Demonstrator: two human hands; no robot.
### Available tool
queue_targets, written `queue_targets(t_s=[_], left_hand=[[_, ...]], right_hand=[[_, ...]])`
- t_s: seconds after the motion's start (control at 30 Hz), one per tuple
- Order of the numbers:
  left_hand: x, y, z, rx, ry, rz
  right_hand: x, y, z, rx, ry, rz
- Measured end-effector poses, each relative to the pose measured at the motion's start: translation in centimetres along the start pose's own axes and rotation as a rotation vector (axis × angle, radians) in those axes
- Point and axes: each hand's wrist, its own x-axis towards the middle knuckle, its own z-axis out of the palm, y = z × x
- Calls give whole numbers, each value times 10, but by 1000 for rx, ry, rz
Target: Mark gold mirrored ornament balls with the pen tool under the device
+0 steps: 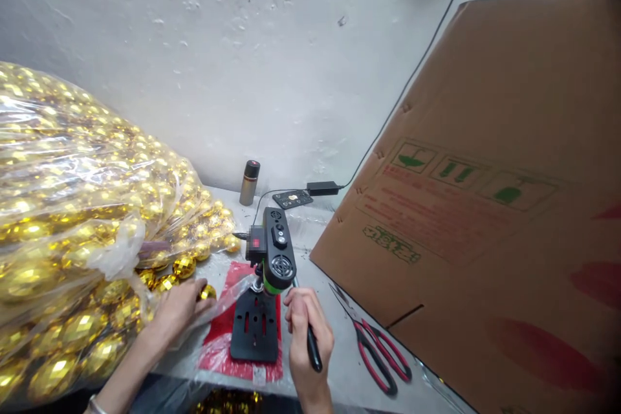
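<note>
Head view: left hand [182, 304], half-curled, pinches gold ball [207, 292]; right hand [309, 330] clenches black-handled tool [315, 350]. Right carton [490, 103]: red print [422, 207] illegible

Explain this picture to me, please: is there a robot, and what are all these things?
No robot here, just a person's two bare hands. There is only one picture, from a camera worn on that person's head, looking forward and down.

The right hand grips a tool with a black handle. The left hand is by some shiny gold balls; I can't tell whether it holds one. Between the hands, a black gadget stands on a flat black base, with red plastic underneath.

Many more gold balls fill the big clear bag at the picture's left. On the table lie red-and-black scissors, beside a big cardboard box.
</note>
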Motion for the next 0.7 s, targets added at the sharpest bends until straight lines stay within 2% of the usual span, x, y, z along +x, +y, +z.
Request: queue_targets(t_s=[0.07, 0.13, 0.2, 0.27, 0.33, 0.43, 0.5, 0.53, 0.6, 0.7], left_hand=[[-3, -1, 11, -84, -33, 81], [-4, 1, 23, -265, 22, 109], [-3, 5, 32, -579, 143, 102], [-5, 13, 36, -955, 217, 29], [-12, 23, 40, -1308, 170, -53], [-28, 43, 53, -1678, -20, -122], [-34, 54, 67, -1766, -70, -185], [-35, 59, 76, -1774, -57, -204], [-31, 64, 93, -1719, 33, -192], [-19, 67, 113, -1472, 225, -59]], right_hand=[[-1, 1, 0, 1, 3, 8], [-1, 1, 1, -5, 6, 17], [0, 1, 0, -9, 0, 20], [1, 0, 0, -12, -6, 19], [5, -4, 0, -16, -1, 24], [14, -13, -1, -31, 12, 41], [21, -19, -2, -46, 3, 53], [24, -21, -3, -51, -4, 56], [28, -22, -4, -56, -16, 65], [28, -22, -5, -56, -27, 73]])
